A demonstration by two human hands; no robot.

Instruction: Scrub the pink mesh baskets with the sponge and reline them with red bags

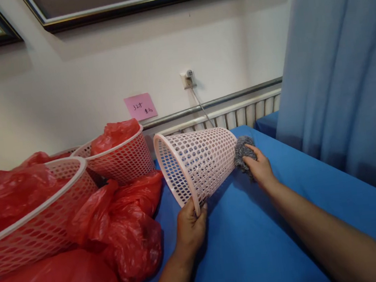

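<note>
On the blue sheet, your left hand clasps the tipped basket by its near rim; brace it firmly while your right hand, curled over the grey cloth, presses the base.

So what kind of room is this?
Probably a hospital or clinic room: a blue curtain beside a blue sheet like a bed's, and pink baskets lined with red bags. The left hand holds an empty basket by its rim; the right hand presses a grey cloth to its base.
</note>
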